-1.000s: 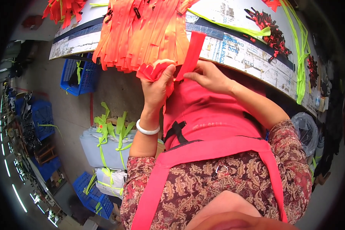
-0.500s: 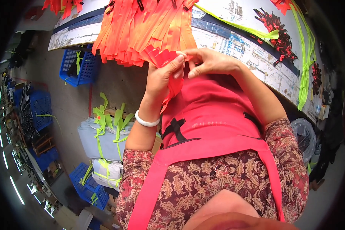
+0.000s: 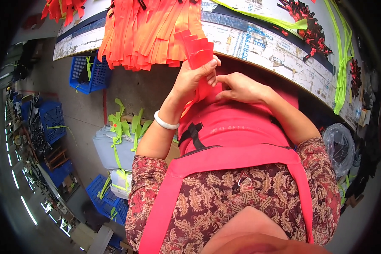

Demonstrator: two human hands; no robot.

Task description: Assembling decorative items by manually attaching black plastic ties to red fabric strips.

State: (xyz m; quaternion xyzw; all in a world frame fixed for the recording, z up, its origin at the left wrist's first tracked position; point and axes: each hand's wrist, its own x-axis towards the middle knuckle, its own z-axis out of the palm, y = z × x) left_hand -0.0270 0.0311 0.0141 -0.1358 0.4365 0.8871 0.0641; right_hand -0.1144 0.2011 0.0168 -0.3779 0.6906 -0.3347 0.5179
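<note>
Left hand (image 3: 193, 80) closed around a bunch of red straps (image 3: 197, 48), fingers curled tight, thumb pressed on the front of the bunch; strap ends fan out stepped above the fist, right at the table edge (image 3: 258, 44), and the lower ends hang below the palm against the red apron (image 3: 224, 127). Right hand (image 3: 240, 88) just right of the left hand, below the table edge, fingers bent, fingertips (image 3: 219, 80) meeting the left hand's fingers at the bunch; looks like a light pinch, but whether it actually has hold of a strap can't be made out. White bangle (image 3: 165, 123) on the left wrist. Orange straps (image 3: 144, 34) in a thick pile draped over the table edge, just left of and behind the red bunch, touching or nearly touching it at the top. Neon yellow strap (image 3: 340, 63) hanging down the right part of the table; black and red small pieces (image 3: 305, 21) on the tabletop right of the orange pile. Blue crate (image 3: 89, 74) on the floor under the table's left end. Grey bundles tied with green straps (image 3: 122, 135) on the floor well left of the table edge, beside the left forearm. Clear plastic bag (image 3: 339, 146) under the table's right end.
</note>
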